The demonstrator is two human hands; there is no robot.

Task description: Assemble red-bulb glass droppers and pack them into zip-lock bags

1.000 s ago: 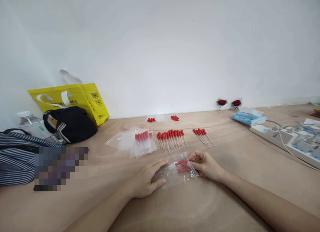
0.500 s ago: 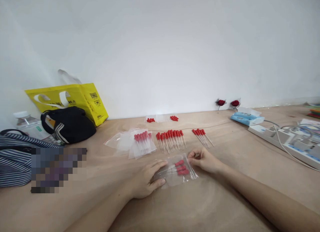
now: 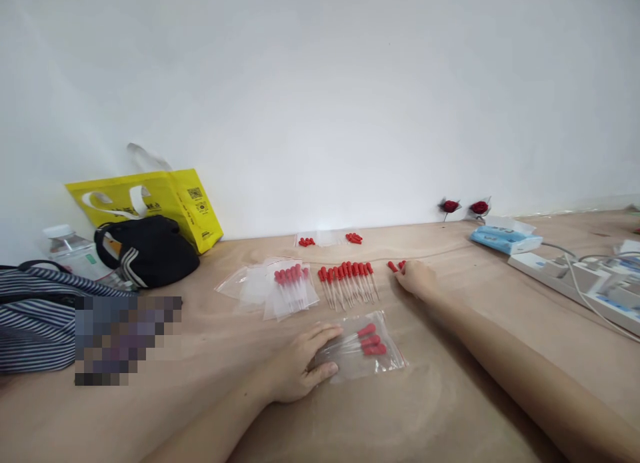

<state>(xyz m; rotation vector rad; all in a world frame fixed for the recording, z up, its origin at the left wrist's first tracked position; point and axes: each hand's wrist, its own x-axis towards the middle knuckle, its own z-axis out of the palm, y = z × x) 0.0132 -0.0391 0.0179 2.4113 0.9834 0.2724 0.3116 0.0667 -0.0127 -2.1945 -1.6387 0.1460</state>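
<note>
Landmark = zip bag, flat on surface, three red-bulb droppers inside. Left hand on its left end, thumb and fingers spread, pressing film, not gripping. Right hand beyond it to the right, fingers bent at small dropper group; hand blocks most of that group, so can't tell finger gap or grip. Dropper row just beyond bag; stacked bags beyond-left. Black cap and yellow tote farther left; power strip, blue pack, probably tissues, far right.
</note>
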